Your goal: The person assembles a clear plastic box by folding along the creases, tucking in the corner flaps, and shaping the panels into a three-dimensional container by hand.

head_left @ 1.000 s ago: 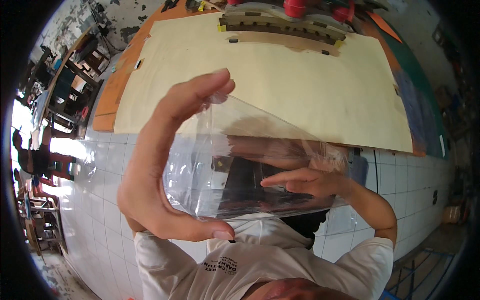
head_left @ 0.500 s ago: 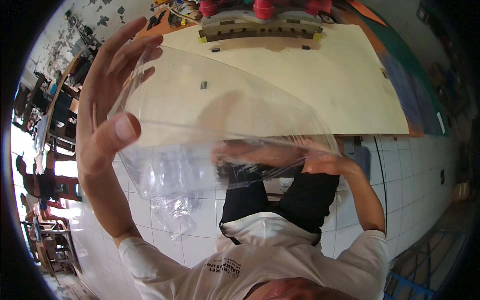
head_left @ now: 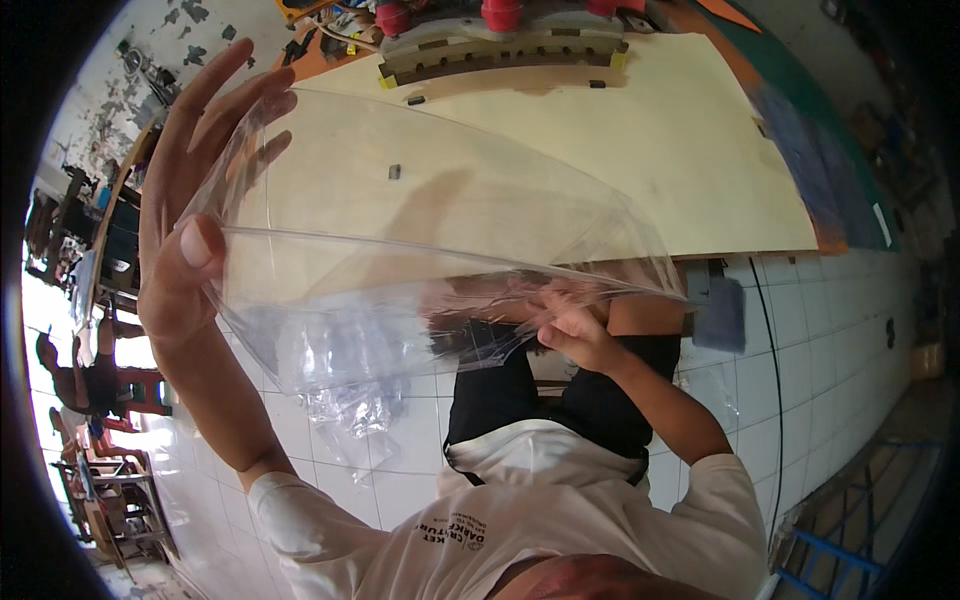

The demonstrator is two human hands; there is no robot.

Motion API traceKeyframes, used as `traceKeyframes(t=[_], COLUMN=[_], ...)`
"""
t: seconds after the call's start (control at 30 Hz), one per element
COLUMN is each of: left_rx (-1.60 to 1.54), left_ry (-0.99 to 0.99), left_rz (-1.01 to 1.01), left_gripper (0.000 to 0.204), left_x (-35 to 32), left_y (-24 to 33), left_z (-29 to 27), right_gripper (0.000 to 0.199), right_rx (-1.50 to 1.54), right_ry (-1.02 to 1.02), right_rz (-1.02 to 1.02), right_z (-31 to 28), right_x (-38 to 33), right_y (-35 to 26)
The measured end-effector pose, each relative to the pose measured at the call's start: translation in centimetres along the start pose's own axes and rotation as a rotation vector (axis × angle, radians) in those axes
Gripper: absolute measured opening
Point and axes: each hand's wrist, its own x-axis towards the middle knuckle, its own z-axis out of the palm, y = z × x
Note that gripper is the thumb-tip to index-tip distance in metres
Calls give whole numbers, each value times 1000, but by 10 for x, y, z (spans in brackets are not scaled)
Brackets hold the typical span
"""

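Observation:
A large, folded piece of clear plastic sheet (head_left: 430, 215) stretches across the middle, above the table's near edge and my lap. My left hand (head_left: 195, 200) holds its left end, the thumb on the near fold and the long fingers spread along the far side. At the lower right edge my right hand (head_left: 580, 335) grips the same plastic, its fingertips partly seen through the film. Crinkled creases run along the near side around that hand. Glare and see-through layers make it hard to tell whether it is a bag or a sheet.
A pale yellow board (head_left: 700, 150) covers the table, with small dark pieces (head_left: 597, 84) on it. At the back stands a curved fixture (head_left: 500, 60) with red knobs (head_left: 502, 14). More crumpled clear plastic (head_left: 350, 420) lies on the tiled floor. A blue metal frame (head_left: 830, 560) is lower right.
My right hand has moved left and inward along the plastic's lower edge, away from its right corner. My left hand has shifted slightly left, with the plastic still in it.

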Motion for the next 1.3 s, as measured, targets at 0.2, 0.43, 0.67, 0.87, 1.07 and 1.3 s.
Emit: traceKeyframes(t=[0.2, 0.43, 0.67, 0.87, 1.07, 1.3], left_rx=[-171, -422, -474, -314, -275, -199], left_ry=[92, 125, -66, 88, 22, -43], left_rz=[-118, -262, -379, -311, -3, 164], left_gripper=[125, 132, 119, 84, 63, 70], left_x=[-17, -51, -69, -40, 42, 95], left_y=[-20, -30, -42, -32, -17, 31], left_z=[-9, 19, 43, 31, 14, 3], right_gripper=[28, 23, 25, 27, 28, 16], right_rx=[-68, -231, -1003, -1424, -1538, -1464], right_ry=[279, 714, 743, 218, 24, 158], right_rz=[166, -48, -157, 45, 113, -34], right_z=[10, 19, -18, -36, -6, 24], right_x=[-19, -46, -32, 46, 113, 150], right_y=[-24, -105, -266, -396, -446, -407])
